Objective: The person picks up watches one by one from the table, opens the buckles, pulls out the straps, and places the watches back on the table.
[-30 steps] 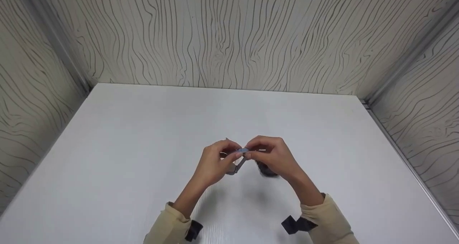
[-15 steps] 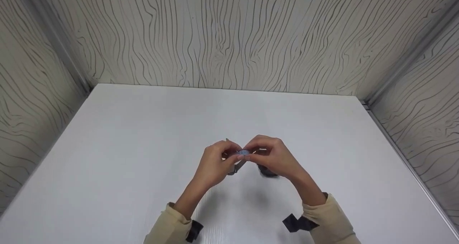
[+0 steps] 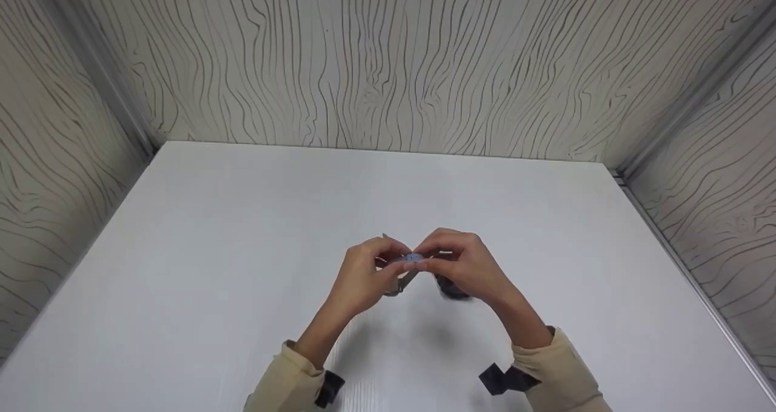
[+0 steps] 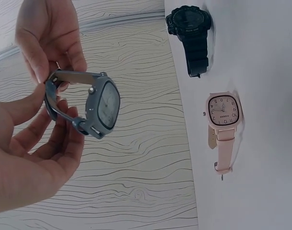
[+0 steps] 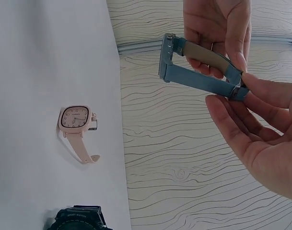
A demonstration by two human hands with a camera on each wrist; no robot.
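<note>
Both hands hold a blue-grey wristwatch [image 4: 107, 108] above the table. Its strap [image 5: 196, 79] is bent round into a loop, with the two ends overlapping at the buckle. My left hand [image 3: 361, 279] pinches the overlapped strap from one side, thumb and fingertips on it. From the other side, my right hand [image 3: 467, 265] pinches the same spot, thumb near the buckle. The watch case hangs away from the fingers in both wrist views. In the head view the fingers cover most of the watch, leaving a bit of blue strap [image 3: 413, 257] showing between the fingertips.
On the white table [image 3: 242, 218] lie a pink square-faced watch [image 4: 224, 111] and a black sports watch [image 4: 189, 21]. The black one is partly hidden beneath the right hand in the head view. Wood-patterned panels [image 3: 376, 66] enclose the table's back and sides.
The fingertips of both hands have drawn slightly closer together on the strap, and its blue piece has turned to face upward more. The arms have hardly moved.
</note>
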